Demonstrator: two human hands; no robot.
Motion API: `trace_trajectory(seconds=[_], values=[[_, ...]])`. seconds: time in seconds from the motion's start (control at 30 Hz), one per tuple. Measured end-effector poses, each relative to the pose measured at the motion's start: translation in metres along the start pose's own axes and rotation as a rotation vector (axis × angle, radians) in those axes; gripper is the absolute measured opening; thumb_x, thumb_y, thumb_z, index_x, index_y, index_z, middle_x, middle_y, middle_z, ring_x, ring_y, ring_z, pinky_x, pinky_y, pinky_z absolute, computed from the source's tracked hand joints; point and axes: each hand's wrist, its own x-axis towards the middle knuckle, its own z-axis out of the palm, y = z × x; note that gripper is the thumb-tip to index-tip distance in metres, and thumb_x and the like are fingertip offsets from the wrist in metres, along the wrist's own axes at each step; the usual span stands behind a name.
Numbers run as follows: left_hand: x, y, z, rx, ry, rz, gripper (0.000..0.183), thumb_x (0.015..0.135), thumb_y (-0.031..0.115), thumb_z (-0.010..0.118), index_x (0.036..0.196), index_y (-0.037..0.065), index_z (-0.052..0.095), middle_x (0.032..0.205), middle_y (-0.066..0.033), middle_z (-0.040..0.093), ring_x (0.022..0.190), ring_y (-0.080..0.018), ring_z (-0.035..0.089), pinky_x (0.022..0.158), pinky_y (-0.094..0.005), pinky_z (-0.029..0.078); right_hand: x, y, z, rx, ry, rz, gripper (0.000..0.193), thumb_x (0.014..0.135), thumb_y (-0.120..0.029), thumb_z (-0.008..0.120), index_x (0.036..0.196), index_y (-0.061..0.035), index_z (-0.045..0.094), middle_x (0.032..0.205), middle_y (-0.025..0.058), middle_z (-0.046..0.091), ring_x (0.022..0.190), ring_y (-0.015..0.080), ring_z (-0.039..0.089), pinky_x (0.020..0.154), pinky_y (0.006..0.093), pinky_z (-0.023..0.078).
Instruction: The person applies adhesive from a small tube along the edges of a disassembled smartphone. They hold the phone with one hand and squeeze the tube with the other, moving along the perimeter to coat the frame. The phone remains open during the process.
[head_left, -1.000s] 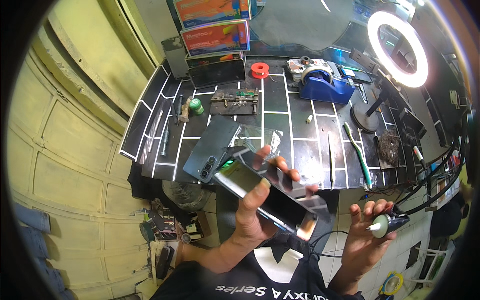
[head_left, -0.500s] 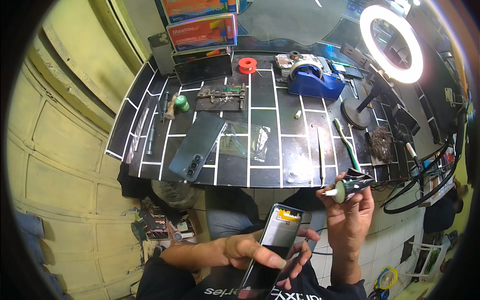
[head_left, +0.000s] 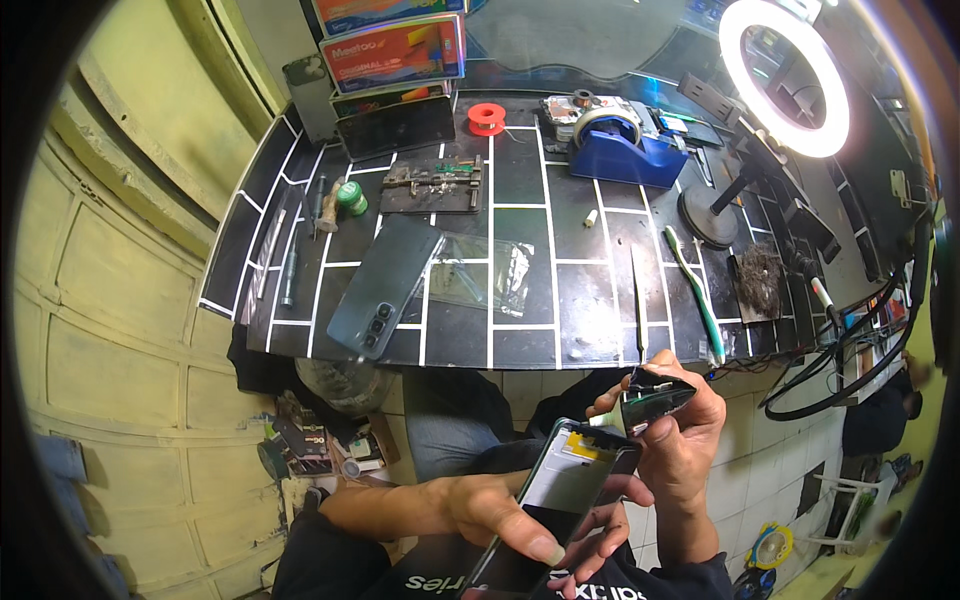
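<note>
My left hand (head_left: 490, 510) grips an opened phone (head_left: 540, 495) over my lap, thumb across its face and fingers curled around the far side. The phone shows a silvery panel with a yellow strip at its upper end and a black lower part. My right hand (head_left: 685, 450) is closed around a crumpled dark glue tube (head_left: 657, 400), just above the phone's upper right corner. The tube's nozzle is hidden now. On the bench, in front of my hands, lie a dark blue-grey phone back cover (head_left: 385, 290) and a clear plastic bag (head_left: 485, 275).
A thin metal tool (head_left: 638, 305) and a green-white toothbrush (head_left: 695, 290) lie near the bench edge. Farther back stand a blue tape dispenser (head_left: 625, 155), red solder spool (head_left: 486, 119), metal board holder (head_left: 433, 185) and lit ring lamp (head_left: 838, 100). Screwdrivers (head_left: 291, 265) lie left.
My right hand has turned the glue tube and brought it left, closer to the phone, so its pale green shoulder and white nozzle no longer show. My left hand still holds the phone, tilted slightly differently.
</note>
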Motion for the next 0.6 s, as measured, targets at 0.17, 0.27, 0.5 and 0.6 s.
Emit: trace_trajectory(seconds=[0.17,0.27,0.5,0.6], values=[[0.001,0.006,0.013,0.026,0.102,-0.058,0.078,0.079,0.006,0.067,0.146,-0.004,0.029,0.116,-0.0196,0.053,0.103,-0.0308,0.062,0.088,-0.0447,0.057,0.0,0.004,-0.003,0.003,-0.004,-0.004,0.045,0.086,-0.024,0.078,0.119,0.004,0.065,0.096,0.0124,0.06,0.09,0.0278,0.069,0.08,0.0391,0.06],[0.002,0.006,0.014,-0.004,0.103,-0.05,0.078,0.079,0.007,0.067,0.146,-0.005,0.028,0.115,-0.02,0.053,0.103,-0.031,0.062,0.087,-0.0445,0.058,0.0,0.004,-0.002,0.019,0.002,0.002,0.046,0.085,-0.024,0.08,0.118,0.0038,0.065,0.096,0.0124,0.06,0.09,0.0272,0.069,0.08,0.0379,0.059],[0.004,0.003,0.013,-0.07,0.093,-0.02,0.077,0.079,0.008,0.067,0.145,-0.006,0.029,0.114,-0.0211,0.054,0.102,-0.0318,0.063,0.086,-0.0455,0.059,0.002,0.006,-0.009,-0.006,-0.021,0.001,0.046,0.081,-0.022,0.082,0.117,0.0023,0.067,0.1,0.0128,0.062,0.097,0.0236,0.065,0.084,0.0347,0.054],[0.005,0.001,0.005,-0.092,0.054,-0.021,0.076,0.08,0.008,0.068,0.144,-0.006,0.029,0.115,-0.0212,0.054,0.103,-0.0321,0.063,0.088,-0.0466,0.059,0.004,0.007,-0.012,-0.009,-0.05,-0.002,0.045,0.08,-0.02,0.083,0.116,0.0015,0.067,0.103,0.0134,0.064,0.102,0.023,0.063,0.087,0.0348,0.052]])
